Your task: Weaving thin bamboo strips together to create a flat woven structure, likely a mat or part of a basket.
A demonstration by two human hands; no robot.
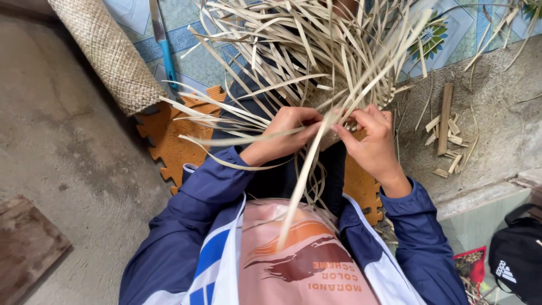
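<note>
Fingers of the left hand [288,133] curl down over a bundle of pale, flat weaving strips [316,62], thumb and fingertips pressed together on several strands near the centre of the frame. The right hand [372,141] meets it just beside, its thumb and forefinger pinching one long strip [302,183] that runs down from the hands across the pink shirt front [305,254]. The other fingers of that hand are bent and close together behind the strands.

Above the hands the strips fan out loosely in every direction, hiding most of the woven piece they belong to; how far the weave has got cannot be told. Both wrists emerge from dark blue jacket sleeves [209,192] with white and blue panels.

Beneath the work lies an orange foam puzzle mat [169,144], set partly on a patterned blue-and-white floor covering [192,56]. A rolled woven mat [110,53] lies at upper left, and just beside it a knife with a blue handle [164,48]. To the right, short offcuts of strip and a wooden stick [446,118] are scattered on the bare concrete floor [62,141]. A black bag [516,257] sits at lower right, a wooden board [28,245] at lower left.
</note>
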